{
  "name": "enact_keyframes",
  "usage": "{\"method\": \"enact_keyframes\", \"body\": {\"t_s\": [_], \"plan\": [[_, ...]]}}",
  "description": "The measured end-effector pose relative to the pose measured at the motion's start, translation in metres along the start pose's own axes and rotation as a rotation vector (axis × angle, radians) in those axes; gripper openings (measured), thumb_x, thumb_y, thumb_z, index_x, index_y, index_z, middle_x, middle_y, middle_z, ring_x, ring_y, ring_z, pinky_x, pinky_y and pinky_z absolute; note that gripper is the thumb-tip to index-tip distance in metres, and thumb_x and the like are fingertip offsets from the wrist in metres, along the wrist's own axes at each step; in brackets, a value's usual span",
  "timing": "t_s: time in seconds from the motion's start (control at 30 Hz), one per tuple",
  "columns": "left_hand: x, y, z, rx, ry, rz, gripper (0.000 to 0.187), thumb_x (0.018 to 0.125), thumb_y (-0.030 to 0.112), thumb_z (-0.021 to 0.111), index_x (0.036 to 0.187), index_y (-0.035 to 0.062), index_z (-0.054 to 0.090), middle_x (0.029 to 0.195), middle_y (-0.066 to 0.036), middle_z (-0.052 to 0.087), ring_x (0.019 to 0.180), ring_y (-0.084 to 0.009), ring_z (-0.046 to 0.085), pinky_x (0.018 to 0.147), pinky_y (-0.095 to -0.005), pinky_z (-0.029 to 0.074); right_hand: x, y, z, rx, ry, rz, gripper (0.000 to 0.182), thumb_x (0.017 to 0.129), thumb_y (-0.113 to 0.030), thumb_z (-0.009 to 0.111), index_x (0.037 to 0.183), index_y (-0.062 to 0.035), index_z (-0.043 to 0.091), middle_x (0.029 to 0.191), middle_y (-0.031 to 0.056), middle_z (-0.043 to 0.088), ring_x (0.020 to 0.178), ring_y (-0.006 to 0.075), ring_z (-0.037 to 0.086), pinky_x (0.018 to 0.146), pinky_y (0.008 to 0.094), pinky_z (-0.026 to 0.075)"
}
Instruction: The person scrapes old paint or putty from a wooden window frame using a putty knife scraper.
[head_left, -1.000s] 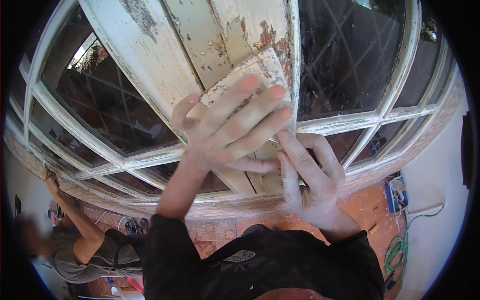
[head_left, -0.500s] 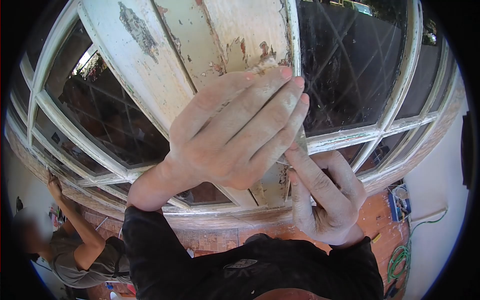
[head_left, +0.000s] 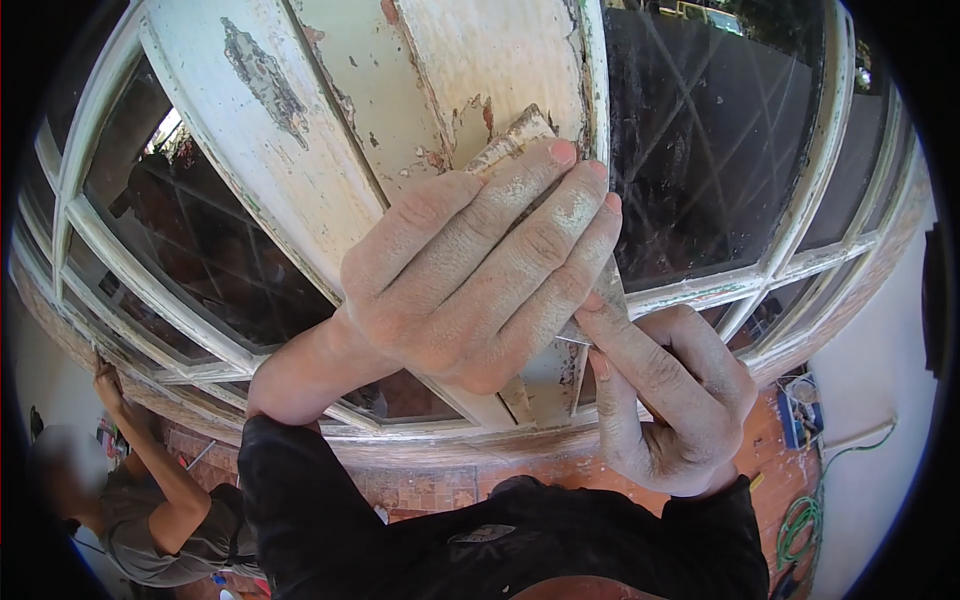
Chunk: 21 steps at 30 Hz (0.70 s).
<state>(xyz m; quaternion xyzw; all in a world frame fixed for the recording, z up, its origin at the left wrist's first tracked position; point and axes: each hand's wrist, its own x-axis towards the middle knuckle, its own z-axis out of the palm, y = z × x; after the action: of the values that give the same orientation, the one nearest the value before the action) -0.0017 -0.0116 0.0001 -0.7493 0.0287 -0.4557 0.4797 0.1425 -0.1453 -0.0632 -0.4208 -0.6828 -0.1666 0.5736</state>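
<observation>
My left hand [head_left: 470, 270] lies over a flat, thin plate like a scraper blade [head_left: 517, 135], its fingers pressed together and dusted white. A pale, worn corner of the plate sticks out beyond the fingertips. My right hand [head_left: 670, 400] has its fingers curled and pinches the plate's lower right edge between thumb and fingers. Behind both hands is a white wooden window frame post [head_left: 490, 60] with cracked, peeling paint, against which the plate appears to rest. Most of the plate is hidden under my left hand.
Glass panes [head_left: 710, 140] in white bars flank the post. At lower left a co-worker [head_left: 160, 510] reaches one arm up to the frame's bottom edge. A blue toolbox [head_left: 802, 418] and a green hose [head_left: 797, 530] lie on the tiled floor [head_left: 745, 440] at right.
Both hands have shifted slightly down relative to the plate's top corner, which shows more now. My right hand has moved a little to the right. The view has tilted slightly.
</observation>
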Motion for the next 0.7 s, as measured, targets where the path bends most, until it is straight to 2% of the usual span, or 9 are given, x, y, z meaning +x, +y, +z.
{"method": "enact_keyframes", "body": {"t_s": [0.37,0.7], "plan": [[-0.012,0.004,0.014,0.056,0.055,-0.005,0.018,0.088,0.025,0.068,0.103,0.0194,0.076,0.106,0.004,0.077,0.103,-0.0088,0.072,0.085,-0.0204,0.046,-0.004,0.011,0.009,-0.042,0.027,-0.032,0.040,0.074,0.011,0.072,0.114,0.0042,0.073,0.068,0.0080,0.057,0.055,0.0123,0.053,0.048,0.0244,0.041],[-0.012,0.006,0.016,0.089,0.041,-0.008,0.018,0.088,0.029,0.068,0.102,0.0221,0.076,0.107,0.005,0.077,0.104,-0.0091,0.071,0.091,-0.0212,0.044,-0.005,0.013,0.012,-0.048,0.023,-0.004,0.036,0.078,0.008,0.073,0.114,0.0035,0.074,0.072,0.0086,0.059,0.057,0.0129,0.055,0.049,0.0249,0.043]]}}
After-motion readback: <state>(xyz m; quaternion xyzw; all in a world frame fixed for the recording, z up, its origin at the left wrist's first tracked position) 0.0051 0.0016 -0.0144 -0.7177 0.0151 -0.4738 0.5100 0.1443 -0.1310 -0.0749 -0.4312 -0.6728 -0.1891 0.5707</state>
